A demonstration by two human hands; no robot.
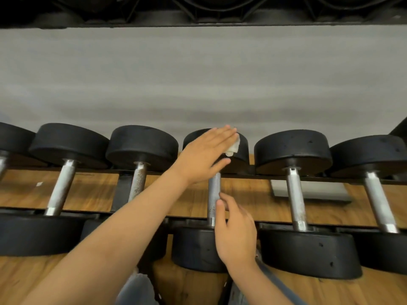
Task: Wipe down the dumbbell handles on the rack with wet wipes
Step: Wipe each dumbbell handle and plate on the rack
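Note:
Several black-headed dumbbells with steel handles lie side by side on a low black rack. My left hand reaches over the middle dumbbell's far head, fingers straight. A crumpled white wet wipe shows beneath its fingertips, against the head. The knurled handle of this dumbbell is bare between my two hands. My right hand hovers at the near end of the handle with fingers loosely curled. Its thumb tip touches the handle's right side.
Neighbouring dumbbell handles lie to the left and to the right. A grey flat plate sits on the wooden floor under the rack. A grey surface stretches behind the dumbbells. Another dark rack tier runs along the top.

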